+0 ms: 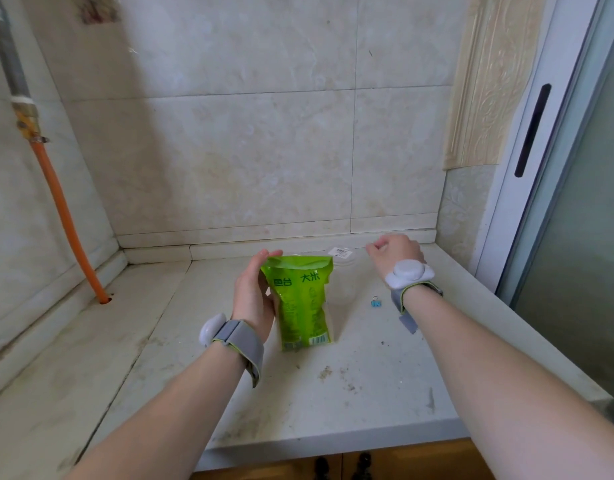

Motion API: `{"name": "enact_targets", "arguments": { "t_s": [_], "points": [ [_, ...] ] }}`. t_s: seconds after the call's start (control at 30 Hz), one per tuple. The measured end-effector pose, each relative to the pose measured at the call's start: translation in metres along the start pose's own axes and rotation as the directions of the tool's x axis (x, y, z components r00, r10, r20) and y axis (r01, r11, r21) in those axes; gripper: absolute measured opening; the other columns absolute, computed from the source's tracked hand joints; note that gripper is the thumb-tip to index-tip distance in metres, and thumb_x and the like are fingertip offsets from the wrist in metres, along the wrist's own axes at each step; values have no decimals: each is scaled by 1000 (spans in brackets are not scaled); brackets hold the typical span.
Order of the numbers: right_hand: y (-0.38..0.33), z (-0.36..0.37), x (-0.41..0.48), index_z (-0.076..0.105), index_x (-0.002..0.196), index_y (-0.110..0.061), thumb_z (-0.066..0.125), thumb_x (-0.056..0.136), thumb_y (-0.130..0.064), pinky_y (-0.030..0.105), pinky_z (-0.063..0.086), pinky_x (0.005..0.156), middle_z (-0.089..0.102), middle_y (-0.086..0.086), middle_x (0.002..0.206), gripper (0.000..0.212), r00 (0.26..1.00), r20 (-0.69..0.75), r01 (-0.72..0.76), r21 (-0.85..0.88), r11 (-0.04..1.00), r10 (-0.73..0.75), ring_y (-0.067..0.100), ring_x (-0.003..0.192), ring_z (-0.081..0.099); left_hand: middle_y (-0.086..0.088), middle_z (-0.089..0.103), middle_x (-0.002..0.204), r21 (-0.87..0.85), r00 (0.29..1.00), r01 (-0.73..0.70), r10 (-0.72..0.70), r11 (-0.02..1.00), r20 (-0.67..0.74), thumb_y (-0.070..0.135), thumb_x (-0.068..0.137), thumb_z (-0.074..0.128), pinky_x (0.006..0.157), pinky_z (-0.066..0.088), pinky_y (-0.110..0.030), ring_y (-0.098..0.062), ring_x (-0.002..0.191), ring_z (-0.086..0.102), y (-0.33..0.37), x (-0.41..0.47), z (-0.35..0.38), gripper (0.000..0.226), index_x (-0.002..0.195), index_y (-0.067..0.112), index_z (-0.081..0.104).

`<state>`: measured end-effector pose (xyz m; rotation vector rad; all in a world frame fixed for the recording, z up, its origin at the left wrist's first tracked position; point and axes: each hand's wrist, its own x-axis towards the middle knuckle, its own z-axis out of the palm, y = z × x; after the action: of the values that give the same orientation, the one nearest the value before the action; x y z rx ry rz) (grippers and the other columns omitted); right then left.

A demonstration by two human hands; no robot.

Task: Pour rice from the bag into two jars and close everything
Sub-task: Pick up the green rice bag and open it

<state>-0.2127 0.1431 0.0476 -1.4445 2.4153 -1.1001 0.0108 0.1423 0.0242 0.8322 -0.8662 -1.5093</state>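
- Gripping the green plastic rice bag (303, 303) with the left hand (253, 292): palm pressing against the bag's left edge, fingers curving round it, fingertips reaching the top seam.
- Standing the bag upright on the pale, stained stone countertop (333, 393), mid-counter, near the back wall.
- Hovering the right hand (395, 251) near the counter's back edge, right of the bag and apart from it. Fingers curling inward, back of the hand facing the camera, so cannot tell whether anything is being pinched.
- Noting a round clear plastic lid (342, 256) with a barcode sticker, lying behind the bag and just left of the right hand. Not making out the jar bodies with any confidence.
- Noting a small blue binder clip (376, 302) lying on the counter between the bag and the right wrist, off the bag.
- Judging the step in hand: getting a jar open and positioned before pouring.
- Doing it well:
  - holding the bag vertical until a jar mouth is sitting right beside it;
  - bringing the jar to the bag, not carrying the bag across;
  - supporting the base while tipping slowly;
  - leaving lid and clip within reach for closing.
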Motion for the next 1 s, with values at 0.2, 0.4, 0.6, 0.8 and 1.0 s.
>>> {"name": "enact_targets", "arguments": {
  "t_s": [0.2, 0.4, 0.6, 0.8, 1.0],
  "points": [
    [-47, -14, -20, 75, 71, -27, 72, 69, -53, 27, 50, 69, 72, -7, 69, 26, 925, 222, 179, 467, 866, -310, 11, 74, 65, -4, 63, 96, -21, 1000, -11, 11, 1000, -14, 46, 95, 30, 69, 34, -32, -15, 84, 51, 6, -3, -1, 53, 117, 13, 64],
    [-64, -17, -30, 79, 83, -30, 80, 63, -51, 18, 48, 80, 75, -14, 87, 29, 763, 441, 305, 398, 865, -472, 1, 90, 65, -4, 65, 85, 99, 995, -85, 90, 991, -50, 30, 94, 42, 72, 46, -31, -15, 83, 60, 12, -6, -7, 33, 108, 13, 67],
    [-65, -22, -33, 78, 82, -29, 76, 72, -35, 25, 55, 86, 75, -13, 86, 12, 779, 409, 389, 280, 878, -475, 5, 89, 68, -10, 71, 92, 223, 987, -124, 143, 967, -71, 31, 96, 50, 70, 51, -29, -18, 84, 66, 15, -5, -7, 27, 97, 13, 70],
    [-77, -20, -37, 76, 82, -16, 63, 83, -24, 29, 51, 78, 75, 3, 84, 15, 842, 242, 453, 171, 875, -483, 22, 87, 67, -6, 71, 92, 266, 981, -151, 177, 952, -76, 37, 92, 58, 72, 55, -27, -16, 82, 66, 19, -11, -4, 26, 99, 14, 70],
    [-81, -17, -36, 74, 83, -15, 61, 85, -22, 28, 51, 79, 75, 6, 87, 14, 854, 227, 431, 195, 881, -468, 23, 89, 67, -5, 63, 83, 333, 975, -160, 202, 929, -95, 20, 85, 69, 65, 51, -26, -18, 79, 59, 31, -13, 2, 5, 80, 17, 68]
  ]
}}
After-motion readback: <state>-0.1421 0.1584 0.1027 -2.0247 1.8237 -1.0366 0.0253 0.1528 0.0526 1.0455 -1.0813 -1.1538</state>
